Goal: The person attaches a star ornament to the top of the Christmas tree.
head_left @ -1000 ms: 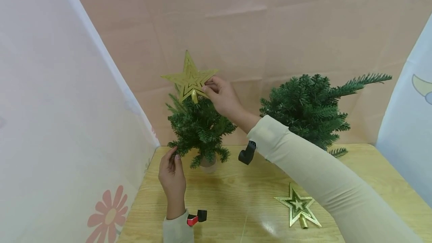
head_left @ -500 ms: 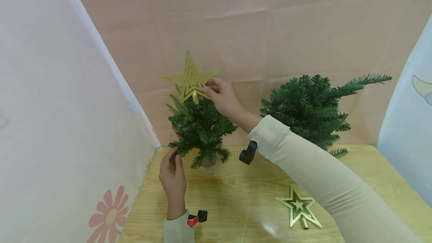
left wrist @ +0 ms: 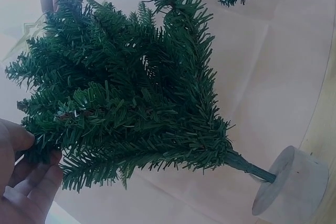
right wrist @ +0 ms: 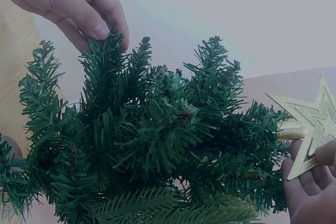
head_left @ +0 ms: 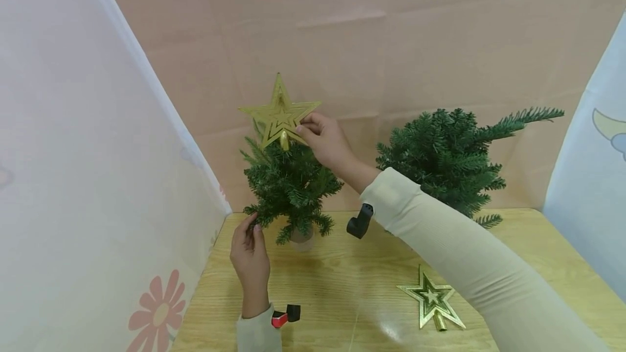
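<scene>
A small artificial Christmas tree (head_left: 290,183) stands upright on a pale round base (left wrist: 292,187) at the table's back left. At its top is a gold star topper (head_left: 282,115). My right hand (head_left: 329,140) pinches the star's lower right point between thumb and fingers; the star's short tube (right wrist: 292,130) meets the top of the tree, and how far it sits on the tip is hidden. Lower down, my left hand (head_left: 250,254) pinches the end of a branch on the tree's left side, seen close in the left wrist view with its fingers (left wrist: 44,182) around the needles.
To the right stands a second green tree (head_left: 442,156), one long branch sticking out rightward. Another gold star (head_left: 431,297) lies flat on the wooden table (head_left: 323,297) at front right. Cloth walls (head_left: 342,58) enclose the back and sides.
The star has turned slightly more upright and its upper point has shifted a little to the right with my right hand. My left hand has stayed at the same branch.
</scene>
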A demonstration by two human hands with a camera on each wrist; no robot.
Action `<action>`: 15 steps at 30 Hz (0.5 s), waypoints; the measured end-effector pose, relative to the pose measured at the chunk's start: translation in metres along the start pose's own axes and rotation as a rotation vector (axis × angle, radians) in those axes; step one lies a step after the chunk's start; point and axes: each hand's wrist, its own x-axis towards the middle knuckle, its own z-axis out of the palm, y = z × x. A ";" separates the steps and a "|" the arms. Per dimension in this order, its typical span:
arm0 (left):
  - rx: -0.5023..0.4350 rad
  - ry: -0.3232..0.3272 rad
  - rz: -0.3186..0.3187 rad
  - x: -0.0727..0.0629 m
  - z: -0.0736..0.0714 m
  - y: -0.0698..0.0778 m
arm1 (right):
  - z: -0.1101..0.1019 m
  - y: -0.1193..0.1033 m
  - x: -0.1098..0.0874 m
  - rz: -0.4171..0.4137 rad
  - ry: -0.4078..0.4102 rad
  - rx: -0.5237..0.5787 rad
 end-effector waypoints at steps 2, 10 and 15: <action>0.001 0.000 -0.001 0.000 0.000 0.000 | 0.000 0.000 0.000 0.007 0.004 0.004; -0.014 -0.004 -0.004 0.000 0.000 0.002 | 0.001 0.000 -0.001 -0.020 0.011 0.028; -0.014 -0.009 -0.007 0.000 -0.001 0.002 | 0.002 0.000 0.000 -0.027 0.018 0.012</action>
